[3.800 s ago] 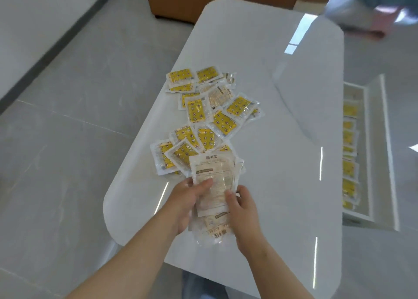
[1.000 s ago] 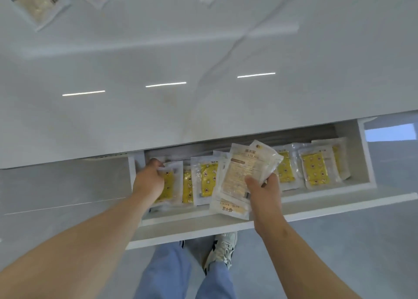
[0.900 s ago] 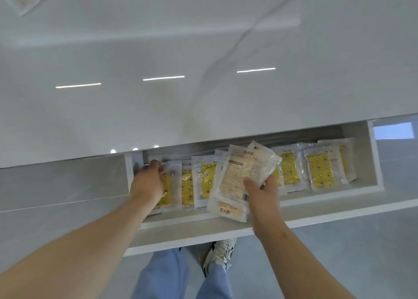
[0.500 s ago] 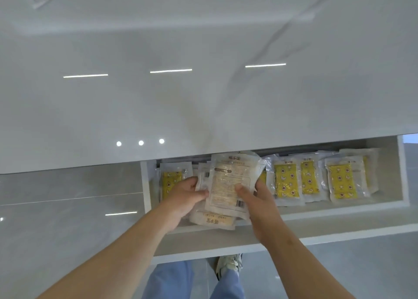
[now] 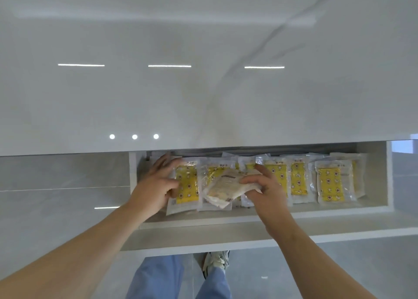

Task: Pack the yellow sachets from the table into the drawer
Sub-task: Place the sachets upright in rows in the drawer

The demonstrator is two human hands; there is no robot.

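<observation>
The white drawer point(image 5: 228, 218) stands open under the table edge, with a row of yellow sachets point(image 5: 330, 182) standing side by side inside it. My left hand point(image 5: 158, 182) is at the drawer's left end and pinches the leftmost yellow sachet point(image 5: 187, 184) by its left edge, thumb on its front. My right hand point(image 5: 265, 191) grips a small stack of sachets point(image 5: 222, 189) just above the row, their pale backs turned up and the stack tilted. The sachets left on the table are out of view.
The glossy white table top point(image 5: 203, 84) fills the upper half of the view and overhangs the back of the drawer. Grey floor tiles lie to the left and right. My blue trouser legs and a pale shoe point(image 5: 214, 263) are below the drawer front.
Since half a second ago my left hand took one sachet off the stack and carried it to the drawer's left end. My right hand lowered and tilted the remaining stack over the row.
</observation>
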